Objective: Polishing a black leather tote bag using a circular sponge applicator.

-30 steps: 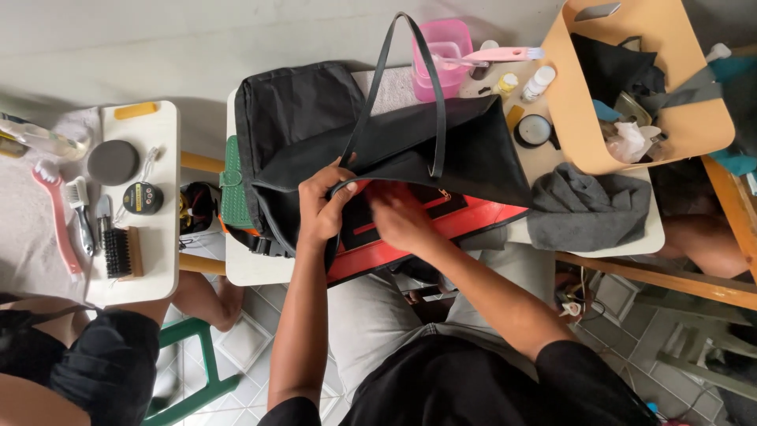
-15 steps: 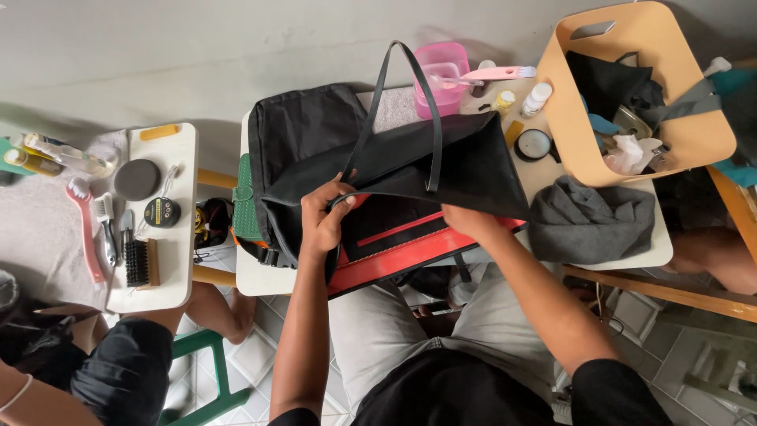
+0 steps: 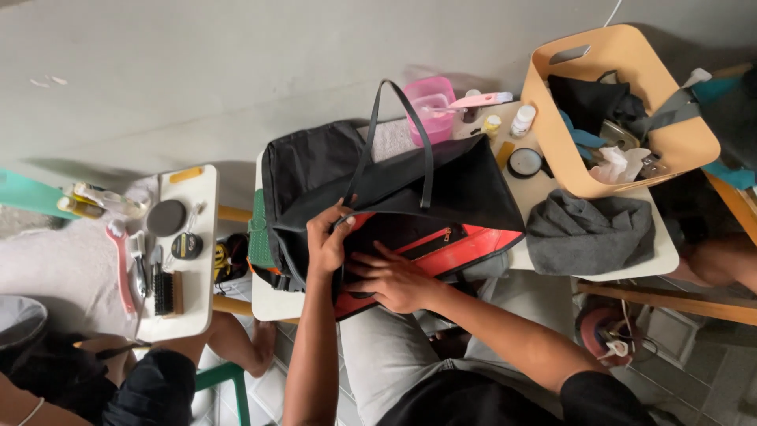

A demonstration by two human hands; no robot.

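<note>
Bag (image 3: 315, 170), black outside with a red lining, is sitting on the white table (image 3: 272, 304) with its mouth opening toward the person and its long axis running left to right along the table edge. Compared with half a second back, the right hand (image 3: 398, 280) is now lying on the red lining inside the opening, fingers spread flat, instead of hovering over the rim. The left hand (image 3: 327, 241) is still pinching the near rim, fingers clamped on the fabric. Just right of the bag, a grey cloth (image 3: 587, 229) is lying crumpled, and beyond that an orange basket (image 3: 686, 142). Behind the bag, a pink tub (image 3: 430, 102), a small white bottle (image 3: 520, 120) and a round black tin (image 3: 525, 162) are sitting.
</note>
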